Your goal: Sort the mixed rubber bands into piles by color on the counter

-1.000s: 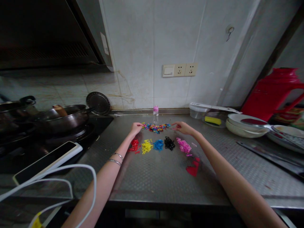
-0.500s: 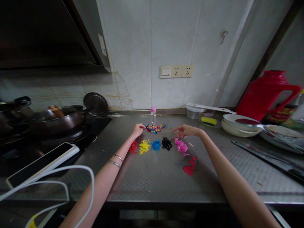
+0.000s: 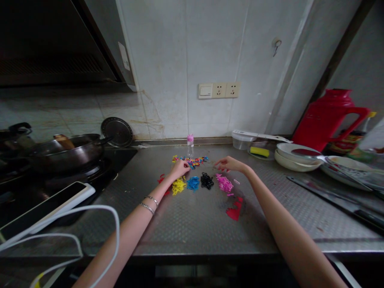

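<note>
A mixed heap of small coloured bands point(image 3: 192, 161) lies on the steel counter point(image 3: 195, 224) near the wall. In front of it lie sorted piles: red point(image 3: 162, 179), yellow point(image 3: 179, 185), blue point(image 3: 193, 183), black point(image 3: 206, 180) and pink point(image 3: 224, 183). My left hand point(image 3: 179, 169) rests over the yellow pile, fingers pinched together; what it holds is too small to name. My right hand point(image 3: 229, 163) hovers between the mixed heap and the pink pile, fingers curled downward, loosely apart. Two bracelets point(image 3: 149, 202) circle my left wrist.
A small bottle with a pink cap point(image 3: 190, 145) stands behind the heap. A red scrap point(image 3: 234, 211) lies nearer me. Left are a wok on the stove point(image 3: 64, 151), a phone point(image 3: 45, 208) and white cable point(image 3: 90, 216). Right are bowls point(image 3: 292, 157), a sponge point(image 3: 259, 151), a red thermos point(image 3: 327, 120).
My left hand has drawn back from the left end of the mixed heap to the yellow pile. My right hand stays near the pink pile. The view has drifted right.
</note>
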Available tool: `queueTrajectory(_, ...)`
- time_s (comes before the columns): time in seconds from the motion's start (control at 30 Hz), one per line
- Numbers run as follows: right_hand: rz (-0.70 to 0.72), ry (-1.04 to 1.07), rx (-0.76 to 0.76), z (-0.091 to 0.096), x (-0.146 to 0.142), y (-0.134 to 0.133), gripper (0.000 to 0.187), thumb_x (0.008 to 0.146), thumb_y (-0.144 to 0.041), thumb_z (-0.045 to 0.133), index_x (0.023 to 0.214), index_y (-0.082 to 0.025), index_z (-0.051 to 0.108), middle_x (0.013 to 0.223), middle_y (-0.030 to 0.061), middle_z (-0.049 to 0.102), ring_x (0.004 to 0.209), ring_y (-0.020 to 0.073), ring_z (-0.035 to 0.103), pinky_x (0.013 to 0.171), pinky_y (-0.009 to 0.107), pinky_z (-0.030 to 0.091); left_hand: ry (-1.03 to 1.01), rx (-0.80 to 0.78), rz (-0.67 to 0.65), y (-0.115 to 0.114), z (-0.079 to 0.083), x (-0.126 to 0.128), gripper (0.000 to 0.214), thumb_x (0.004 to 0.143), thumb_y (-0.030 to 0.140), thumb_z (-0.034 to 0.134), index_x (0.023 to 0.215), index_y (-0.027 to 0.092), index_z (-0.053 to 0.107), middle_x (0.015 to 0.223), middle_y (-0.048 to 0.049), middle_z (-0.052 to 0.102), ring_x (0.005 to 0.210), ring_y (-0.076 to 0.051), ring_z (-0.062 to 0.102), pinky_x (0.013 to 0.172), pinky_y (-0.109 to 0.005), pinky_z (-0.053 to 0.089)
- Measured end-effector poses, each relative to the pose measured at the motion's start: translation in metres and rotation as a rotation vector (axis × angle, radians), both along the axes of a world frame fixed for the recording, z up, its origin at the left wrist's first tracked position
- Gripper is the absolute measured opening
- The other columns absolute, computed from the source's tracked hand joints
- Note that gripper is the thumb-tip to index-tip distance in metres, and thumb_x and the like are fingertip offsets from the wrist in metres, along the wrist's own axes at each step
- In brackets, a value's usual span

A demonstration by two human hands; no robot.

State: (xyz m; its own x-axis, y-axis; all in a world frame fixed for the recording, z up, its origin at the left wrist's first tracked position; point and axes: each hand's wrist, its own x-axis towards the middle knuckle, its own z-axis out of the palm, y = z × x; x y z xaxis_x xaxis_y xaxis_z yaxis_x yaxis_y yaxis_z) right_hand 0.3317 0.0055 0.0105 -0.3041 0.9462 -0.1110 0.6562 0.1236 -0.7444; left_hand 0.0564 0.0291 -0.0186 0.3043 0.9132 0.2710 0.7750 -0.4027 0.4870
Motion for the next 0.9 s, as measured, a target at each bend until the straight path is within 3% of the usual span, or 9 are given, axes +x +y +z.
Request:
queueTrajectory(0.23, -0.005, -0.026, -0.003, -0.007, -0.007, 0.002, 0.033, 0.066, -0.016, 0.053, 0.096, -0.013, 0.064, 0.068, 0.0015, 0.064, 0.053, 0.0081, 0.053, 0.045, 0.015, 0.041, 0.111, 0.079, 0.083, 0.0, -0.002, 0.004, 0.019, 0.073, 0.027, 0.053, 0.077, 0.018, 0.069, 0.08, -0.0058, 0.066, 0.074, -0.016, 0.057, 0.067, -0.025, 0.04)
queueTrajectory(0.4, 0.012, -0.016, 0.014, -0.012, -0.006, 0.005, 0.032, 0.065, -0.015, 0.051, 0.094, -0.011, 0.064, 0.062, 0.0011, 0.062, 0.049, 0.0076, 0.05, 0.044, 0.016, 0.039, 0.045, 0.095, 0.039, 0.003, 0.0, -0.004, 0.02, 0.074, 0.026, 0.051, 0.079, 0.017, 0.069, 0.082, -0.0055, 0.066, 0.074, -0.015, 0.057, 0.07, -0.026, 0.04)
queueTrajectory(0.67, 0.012, 0.0, 0.09, -0.022, -0.001, 0.012, 0.033, 0.065, -0.016, 0.048, 0.093, -0.01, 0.064, 0.059, 0.0009, 0.06, 0.048, 0.0076, 0.05, 0.043, 0.016, 0.038, -0.127, 0.069, -0.119, 0.004, 0.025, -0.019, 0.019, 0.07, 0.022, 0.055, 0.077, 0.012, 0.069, 0.079, -0.0072, 0.067, 0.072, -0.015, 0.057, 0.069, -0.025, 0.04)
queueTrajectory(0.9, 0.01, -0.006, 0.144, -0.026, 0.0, 0.015, 0.031, 0.066, -0.018, 0.049, 0.091, -0.01, 0.065, 0.061, 0.0019, 0.061, 0.048, 0.0077, 0.05, 0.043, 0.016, 0.038, -0.062, -0.285, -0.476, -0.011, 0.038, -0.014, 0.017, 0.064, 0.024, 0.061, 0.073, 0.013, 0.07, 0.07, -0.005, 0.067, 0.064, -0.013, 0.056, 0.062, -0.023, 0.04)
